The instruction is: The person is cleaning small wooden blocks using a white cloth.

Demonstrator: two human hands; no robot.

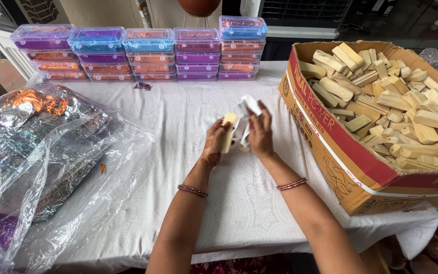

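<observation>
My left hand [217,142] grips a pale wooden block [228,131], held upright over the middle of the white tablecloth [178,116]. My right hand [259,133] holds a white cloth [245,112] against the block's right side. A small round wooden piece [243,148] shows just below the cloth, between the two hands; I cannot tell whether it rests on the table or is held. Both wrists wear thin bangles.
A large open cardboard box [340,152] full of several pale wooden blocks [396,96] stands at the right. Stacks of clear plastic boxes [148,53] with orange and purple contents line the far edge. Clear plastic bags [41,152] with shiny foil lie at the left.
</observation>
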